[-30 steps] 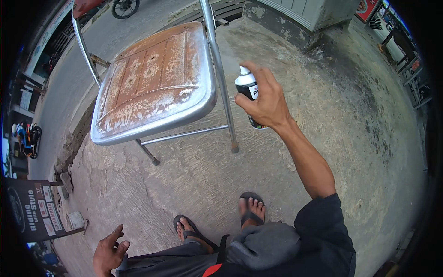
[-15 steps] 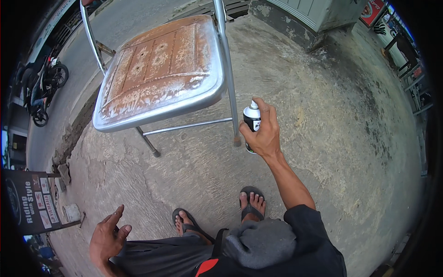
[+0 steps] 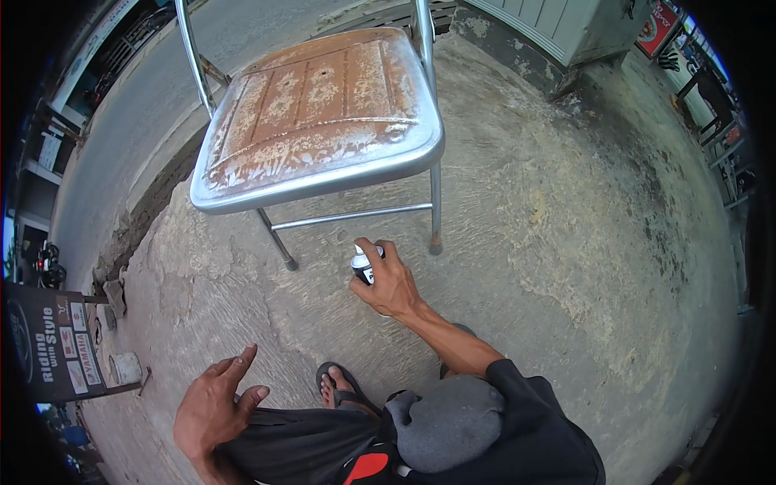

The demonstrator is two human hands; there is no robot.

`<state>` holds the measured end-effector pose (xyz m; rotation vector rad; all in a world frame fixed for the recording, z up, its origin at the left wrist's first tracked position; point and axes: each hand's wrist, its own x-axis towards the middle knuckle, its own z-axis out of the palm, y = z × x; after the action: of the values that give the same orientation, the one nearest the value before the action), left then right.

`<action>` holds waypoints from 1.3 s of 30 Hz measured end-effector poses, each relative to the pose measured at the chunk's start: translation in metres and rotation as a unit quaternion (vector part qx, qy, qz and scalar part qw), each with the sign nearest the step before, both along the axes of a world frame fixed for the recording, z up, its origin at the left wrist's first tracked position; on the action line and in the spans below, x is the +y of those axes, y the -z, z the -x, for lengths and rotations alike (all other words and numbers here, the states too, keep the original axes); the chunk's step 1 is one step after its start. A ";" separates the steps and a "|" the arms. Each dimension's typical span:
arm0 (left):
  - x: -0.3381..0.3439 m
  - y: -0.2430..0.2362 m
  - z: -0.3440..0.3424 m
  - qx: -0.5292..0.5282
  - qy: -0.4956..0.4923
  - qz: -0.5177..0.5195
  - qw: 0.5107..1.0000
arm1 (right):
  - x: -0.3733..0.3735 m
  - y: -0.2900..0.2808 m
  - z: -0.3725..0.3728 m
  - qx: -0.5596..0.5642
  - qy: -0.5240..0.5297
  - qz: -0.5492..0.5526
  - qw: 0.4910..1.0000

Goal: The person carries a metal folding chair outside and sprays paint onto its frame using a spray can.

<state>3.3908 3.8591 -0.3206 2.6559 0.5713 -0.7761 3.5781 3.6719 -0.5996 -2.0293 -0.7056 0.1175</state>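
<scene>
A metal chair [image 3: 319,121] with a worn, rusty brown seat stands in front of me. Silvery paint covers the seat's rim and part of its front. My right hand [image 3: 392,284] grips a spray can [image 3: 366,265] with a white top and dark body, just short of the chair's front edge. The index finger lies over the can's nozzle; most of the can's lower part is hidden by the hand. Low on the left, my left hand [image 3: 214,404] hovers above my thigh, thumb and index finger apart, holding nothing.
Rough concrete ground [image 3: 517,267] surrounds the chair, broken along an edge toward the road on the left. A dark sign [image 3: 56,343] and a white pot [image 3: 125,369] stand at the left. A pale cabinet [image 3: 558,28] on a raised base is at the back right.
My right hand has moved left with the spray can, from beside the chair's right leg to in front of the seat. The chair appears farther right in view; the motorbike has left the roadside spot.
</scene>
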 end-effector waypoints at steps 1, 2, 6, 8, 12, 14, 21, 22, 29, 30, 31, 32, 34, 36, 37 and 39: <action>0.005 0.000 0.008 -0.006 0.005 0.006 1.000 | -0.012 0.008 -0.007 0.029 0.048 0.047 0.997; 0.010 0.003 0.013 -0.012 0.012 0.020 1.000 | -0.032 0.020 -0.014 0.037 0.109 0.070 0.991; 0.006 -0.016 0.022 0.004 -0.015 0.015 1.000 | -0.107 0.029 -0.035 0.030 0.267 0.099 0.958; 0.002 -0.026 0.007 0.034 -0.098 0.058 0.993 | -0.123 0.027 -0.044 0.027 0.349 0.093 0.932; 0.007 -0.008 0.005 -0.024 -0.034 0.048 0.998 | -0.105 0.063 -0.017 0.067 0.226 0.107 0.966; 0.004 -0.005 -0.004 -0.010 -0.009 0.039 0.999 | -0.074 0.071 0.007 0.077 0.139 0.082 0.984; -0.006 -0.002 -0.012 0.039 -0.027 0.028 0.998 | -0.104 0.087 -0.012 0.097 0.259 0.083 0.957; -0.004 0.001 -0.009 0.031 -0.022 0.020 0.999 | -0.117 0.090 -0.019 0.098 0.259 0.082 0.957; -0.008 0.004 -0.024 0.029 -0.016 0.022 0.999 | -0.118 0.085 -0.021 0.086 0.272 0.072 0.956; -0.009 0.004 -0.027 0.028 -0.015 0.022 0.999 | -0.105 0.083 -0.013 0.103 0.223 0.069 0.967; -0.011 0.004 -0.031 0.034 -0.012 0.022 0.999 | -0.089 0.080 -0.003 0.102 0.176 0.062 0.977; -0.011 0.003 -0.033 0.042 -0.011 0.020 0.999 | -0.073 0.077 0.008 0.104 0.125 0.053 0.985; -0.010 0.005 -0.030 0.035 -0.008 0.011 0.999 | -0.049 0.069 0.019 0.100 0.100 0.039 0.989; -0.010 0.005 -0.029 0.027 -0.016 -0.001 1.000 | -0.046 0.064 0.021 0.091 0.087 0.016 0.992; -0.012 0.003 -0.033 0.039 -0.010 0.011 0.999 | -0.054 0.062 0.016 0.077 0.117 0.015 0.990; -0.008 0.004 -0.029 0.052 -0.019 0.016 0.998 | -0.083 0.071 0.000 0.038 0.203 0.012 0.978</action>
<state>3.4198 3.8507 -0.3245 2.5798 0.6280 -0.9094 3.5777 3.5893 -0.6703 -2.1379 -0.2316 -0.0347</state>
